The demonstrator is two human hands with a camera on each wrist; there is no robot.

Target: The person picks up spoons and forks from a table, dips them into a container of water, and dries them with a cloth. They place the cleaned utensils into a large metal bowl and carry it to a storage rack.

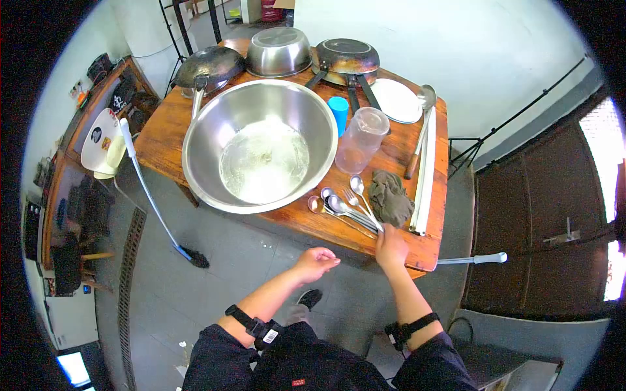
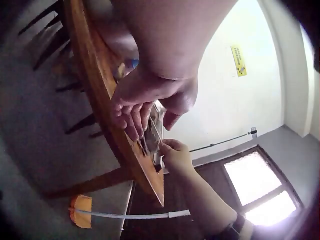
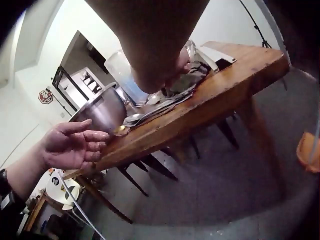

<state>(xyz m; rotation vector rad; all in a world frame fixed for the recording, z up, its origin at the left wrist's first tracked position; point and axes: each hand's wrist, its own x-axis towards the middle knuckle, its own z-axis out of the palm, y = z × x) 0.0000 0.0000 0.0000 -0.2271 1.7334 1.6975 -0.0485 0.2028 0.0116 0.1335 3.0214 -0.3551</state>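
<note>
Silvery piece of cutlery (image 1: 374,219), spoon or fork we cannot tell, handle pinched between the fingers of our right hand (image 1: 391,249), spoons (image 1: 337,203) left of them, dark rag (image 1: 390,199) just beyond, our left hand (image 1: 315,264) relaxed, holding nothing

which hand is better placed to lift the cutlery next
Probably the right hand: it pinches a cutlery handle near the table edge. The left hand holds nothing and hangs short of the table.
</note>
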